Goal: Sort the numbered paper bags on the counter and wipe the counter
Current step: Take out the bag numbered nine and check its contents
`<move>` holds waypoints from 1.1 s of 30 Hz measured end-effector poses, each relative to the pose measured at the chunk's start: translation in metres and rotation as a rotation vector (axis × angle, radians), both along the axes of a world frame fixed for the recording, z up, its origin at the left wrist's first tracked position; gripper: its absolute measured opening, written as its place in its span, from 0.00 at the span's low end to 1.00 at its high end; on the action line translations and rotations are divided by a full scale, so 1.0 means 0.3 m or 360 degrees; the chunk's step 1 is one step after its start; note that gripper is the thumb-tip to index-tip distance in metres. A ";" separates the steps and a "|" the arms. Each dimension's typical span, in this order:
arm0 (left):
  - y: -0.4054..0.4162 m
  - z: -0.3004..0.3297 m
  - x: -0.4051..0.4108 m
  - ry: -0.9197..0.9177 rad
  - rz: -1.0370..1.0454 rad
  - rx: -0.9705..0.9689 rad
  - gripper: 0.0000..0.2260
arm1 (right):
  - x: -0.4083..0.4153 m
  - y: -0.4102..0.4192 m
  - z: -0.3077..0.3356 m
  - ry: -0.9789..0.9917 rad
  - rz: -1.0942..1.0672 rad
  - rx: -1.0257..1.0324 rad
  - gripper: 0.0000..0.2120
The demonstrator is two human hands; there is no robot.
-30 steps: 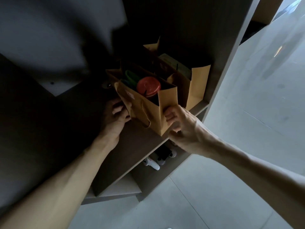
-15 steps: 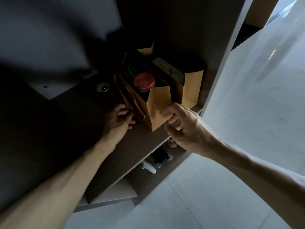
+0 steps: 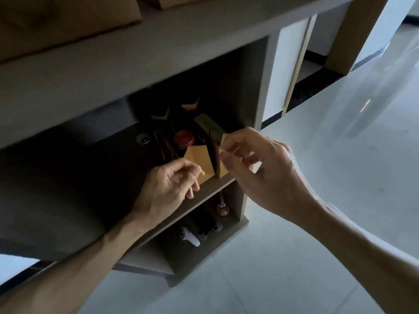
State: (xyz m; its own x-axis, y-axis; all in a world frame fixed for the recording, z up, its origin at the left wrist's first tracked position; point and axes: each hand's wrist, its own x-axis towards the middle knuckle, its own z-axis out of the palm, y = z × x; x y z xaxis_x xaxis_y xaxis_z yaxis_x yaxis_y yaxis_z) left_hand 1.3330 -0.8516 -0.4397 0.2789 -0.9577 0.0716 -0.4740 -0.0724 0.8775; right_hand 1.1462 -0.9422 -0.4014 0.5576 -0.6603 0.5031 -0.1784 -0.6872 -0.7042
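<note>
Two paper bags (image 3: 199, 158) stood side by side at the shelf's (image 3: 217, 185) front right corner, just beyond both hands. The right hand (image 3: 254, 164) pinched the farther bag's corner; the left hand (image 3: 169, 184), loosely curled, touched the nearer bag's base.

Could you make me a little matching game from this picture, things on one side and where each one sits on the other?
Things:
1. red lid
2. front paper bag
3. white handheld device
4. round metal fitting

Places:
A. lowest compartment, near the floor
B. set into the dark shelf surface, left of the bags
C. inside a paper bag
D. at the shelf's front edge, between the left hand and right hand

Pairs: 1-C, 2-D, 3-A, 4-B
</note>
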 end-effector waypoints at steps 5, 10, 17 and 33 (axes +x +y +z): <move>0.079 0.216 -0.143 -0.0131 -0.0053 -0.0083 0.06 | -0.112 -0.001 0.248 -0.0176 -0.0005 -0.0091 0.03; 0.083 0.525 -0.248 -0.0161 -0.0167 -0.0258 0.07 | -0.192 -0.018 0.608 -0.0315 0.0096 -0.0309 0.03; 0.093 0.922 -0.280 -0.0137 -0.0154 -0.0441 0.07 | -0.214 -0.018 1.061 -0.0477 0.0148 -0.0319 0.02; 0.120 1.353 0.230 -0.0524 0.0228 -0.0559 0.07 | 0.228 -0.125 1.372 -0.0248 0.0363 -0.0248 0.02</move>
State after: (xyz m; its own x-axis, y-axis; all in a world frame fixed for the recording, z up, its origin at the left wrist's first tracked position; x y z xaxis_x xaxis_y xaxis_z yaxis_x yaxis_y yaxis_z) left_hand 1.4021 -0.8156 -0.0339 0.3144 -0.8137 0.4889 -0.7367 0.1157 0.6663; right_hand 1.2146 -0.9798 0.0101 0.5910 -0.4353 0.6792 0.0944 -0.7988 -0.5941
